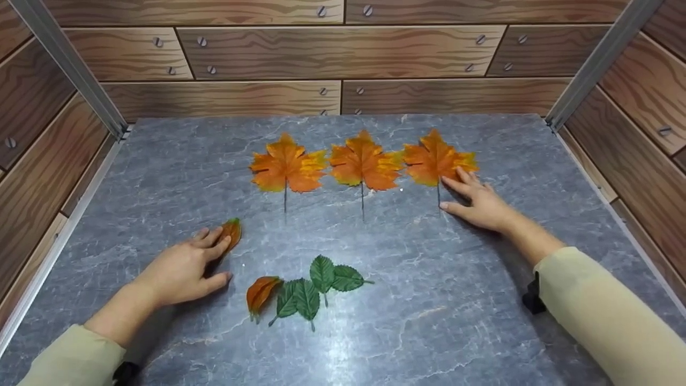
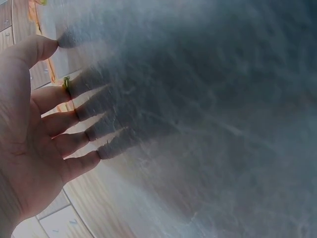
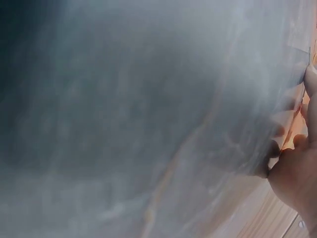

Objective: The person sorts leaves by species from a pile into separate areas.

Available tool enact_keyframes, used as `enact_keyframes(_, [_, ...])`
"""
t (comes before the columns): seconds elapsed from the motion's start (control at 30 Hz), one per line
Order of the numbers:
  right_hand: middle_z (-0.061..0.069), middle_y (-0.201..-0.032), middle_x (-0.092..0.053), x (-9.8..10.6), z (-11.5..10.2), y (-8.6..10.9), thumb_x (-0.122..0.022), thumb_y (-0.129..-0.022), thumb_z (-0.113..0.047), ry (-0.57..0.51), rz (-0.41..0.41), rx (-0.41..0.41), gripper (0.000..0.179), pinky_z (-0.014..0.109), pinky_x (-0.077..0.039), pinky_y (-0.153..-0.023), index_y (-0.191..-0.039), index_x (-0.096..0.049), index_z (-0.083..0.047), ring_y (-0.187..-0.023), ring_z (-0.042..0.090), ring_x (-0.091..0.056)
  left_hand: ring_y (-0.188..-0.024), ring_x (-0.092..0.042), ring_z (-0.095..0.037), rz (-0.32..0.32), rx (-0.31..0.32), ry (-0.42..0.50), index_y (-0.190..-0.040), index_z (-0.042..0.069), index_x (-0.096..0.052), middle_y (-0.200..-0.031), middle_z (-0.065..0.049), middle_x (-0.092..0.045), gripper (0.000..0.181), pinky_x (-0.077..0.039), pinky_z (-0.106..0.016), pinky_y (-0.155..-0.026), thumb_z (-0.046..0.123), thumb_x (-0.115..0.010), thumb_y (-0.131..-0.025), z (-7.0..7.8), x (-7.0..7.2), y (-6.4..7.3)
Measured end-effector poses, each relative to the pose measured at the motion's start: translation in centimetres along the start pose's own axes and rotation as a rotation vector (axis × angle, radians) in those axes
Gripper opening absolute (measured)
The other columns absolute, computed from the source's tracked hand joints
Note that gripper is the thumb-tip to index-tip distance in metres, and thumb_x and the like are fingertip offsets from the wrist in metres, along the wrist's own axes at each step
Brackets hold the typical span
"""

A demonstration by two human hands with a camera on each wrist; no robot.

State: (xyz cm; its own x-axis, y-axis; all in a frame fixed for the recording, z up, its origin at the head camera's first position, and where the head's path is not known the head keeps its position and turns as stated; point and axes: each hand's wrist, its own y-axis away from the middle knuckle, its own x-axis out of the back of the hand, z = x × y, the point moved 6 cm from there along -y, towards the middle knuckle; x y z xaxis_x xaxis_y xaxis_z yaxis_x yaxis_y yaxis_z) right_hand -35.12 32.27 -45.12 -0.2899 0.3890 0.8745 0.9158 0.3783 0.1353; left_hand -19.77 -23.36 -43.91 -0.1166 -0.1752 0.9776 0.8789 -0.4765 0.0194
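Observation:
Three orange-yellow maple leaves lie in a row in the head view: a left one (image 1: pixel 286 163), a middle one (image 1: pixel 363 161) and a right one (image 1: pixel 431 158). My right hand (image 1: pixel 479 203) rests with fingertips on the right leaf's lower edge, its thumb beside the stem. To the left, my left hand (image 1: pixel 179 271) touches a small orange-brown leaf (image 1: pixel 234 234) with extended fingers, covering part of it. Extended fingers also show on the left hand (image 2: pixel 39 134) in the left wrist view. The right wrist view catches only part of the right hand (image 3: pixel 292 173) at its edge.
Several green serrated leaves (image 1: pixel 307 299) overlap near the middle of the grey marbled table (image 1: pixel 455 321). Beside them lies a curled pile of orange-brown leaves (image 1: pixel 260 294). Wood-patterned walls (image 1: pixel 343 53) and metal posts (image 1: pixel 600 64) bound the table.

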Motion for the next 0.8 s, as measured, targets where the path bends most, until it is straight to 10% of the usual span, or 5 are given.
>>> enact_keyframes(0.4, [0.016,-0.174,-0.023,2.8,-3.8,1.2,-0.067,-0.105,-0.044,-0.064,0.184,0.116,0.069,0.073,-0.019,-0.121,-0.163,-0.046,-0.013,-0.157,0.049,-0.019,-0.141,-0.045,-0.057,0.006,0.003,-0.002,-0.151,-0.003,-0.056,-0.157,-0.032,-0.045,0.071,-0.044,-0.068,-0.108,0.045,-0.067,-0.1,0.0,0.0,0.0])
enact_keyframes(0.8, [0.001,-0.153,-0.058,-0.8,-17.0,2.5,-0.073,-0.101,-0.038,-0.247,0.13,0.379,0.056,0.048,-0.044,-0.116,-0.152,-0.06,-0.019,-0.139,0.026,-0.057,-0.142,-0.044,-0.055,0.0,0.008,0.02,-0.152,-0.002,-0.054,-0.159,-0.03,-0.044,0.07,-0.043,-0.067,-0.11,0.044,-0.067,-0.1,-0.1,-0.2,0.1])
